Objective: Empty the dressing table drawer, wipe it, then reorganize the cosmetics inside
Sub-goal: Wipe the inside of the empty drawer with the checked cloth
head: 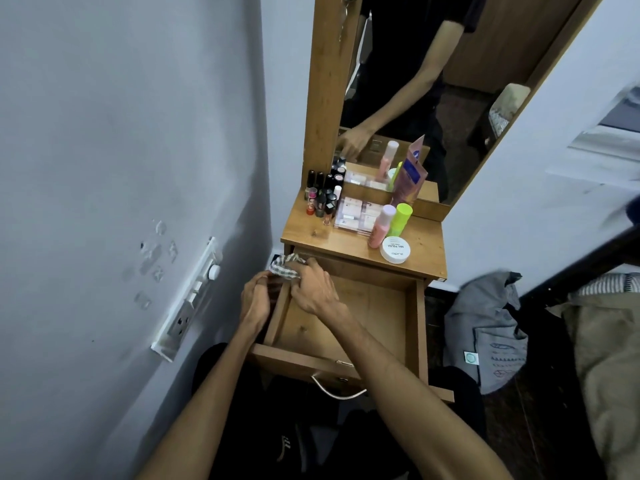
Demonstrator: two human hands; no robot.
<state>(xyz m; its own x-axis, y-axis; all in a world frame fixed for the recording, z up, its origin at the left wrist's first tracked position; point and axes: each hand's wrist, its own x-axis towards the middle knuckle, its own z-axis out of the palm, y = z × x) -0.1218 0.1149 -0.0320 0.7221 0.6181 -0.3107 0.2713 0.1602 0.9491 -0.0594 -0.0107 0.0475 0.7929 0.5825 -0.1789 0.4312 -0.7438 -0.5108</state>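
Note:
The wooden drawer (414, 317) is pulled out and its inside holds no cosmetics. A checked cloth (285, 266) lies bunched on the drawer's far left corner. My right hand (313, 284) grips the cloth from the right. My left hand (256, 297) rests on the outside of the drawer's left wall, its fingers at the cloth's lower edge. On the table top (329, 242) stand several small nail polish bottles (320, 199), a clear palette case (356, 214), a pink bottle (381, 226), a lime bottle (400, 220) and a white round jar (395, 251).
A mirror (433, 81) in a wooden frame rises behind the table. A wall with a socket plate (188, 303) is close on the left. A grey bag (488, 327) sits on the floor at the right, beside bedding. The drawer's metal handle (337, 389) points at my lap.

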